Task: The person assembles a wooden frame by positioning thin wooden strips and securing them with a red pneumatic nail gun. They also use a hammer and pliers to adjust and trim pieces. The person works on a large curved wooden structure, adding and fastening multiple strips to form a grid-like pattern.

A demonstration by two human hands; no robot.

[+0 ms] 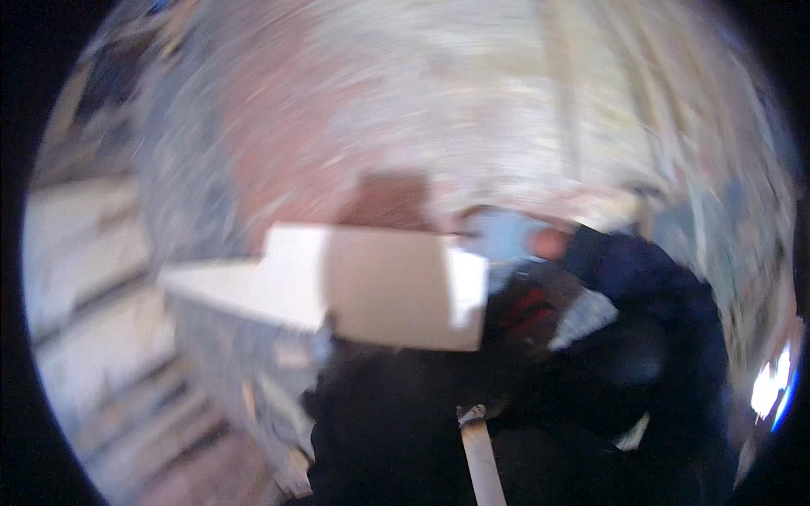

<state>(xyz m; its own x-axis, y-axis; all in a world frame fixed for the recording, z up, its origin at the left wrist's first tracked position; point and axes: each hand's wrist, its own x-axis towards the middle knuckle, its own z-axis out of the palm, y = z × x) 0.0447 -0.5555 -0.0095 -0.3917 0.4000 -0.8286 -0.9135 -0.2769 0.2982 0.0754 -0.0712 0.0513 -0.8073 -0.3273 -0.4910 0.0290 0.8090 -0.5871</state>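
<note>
Motion blurs the whole view. A pale, flat board (384,287) with a stepped outline lies across the front of my body, narrowing to a point at the left; a shadow covers its middle. My right hand (506,238), in a light blue-grey glove, is at the board's upper right corner and seems closed on its edge, the fingers smeared. By the board's lower edge, left of my dark clothing, a small bluish patch (322,344) may be my left hand; its fingers cannot be made out.
Ahead stretches a reddish and pale, dusty ground (422,110). To the left are pale slabs or planks (93,253) with dark gaps between them. A pale strap-like strip (483,464) is at the bottom against my dark clothing. Long blurred shapes (675,93) run along the right.
</note>
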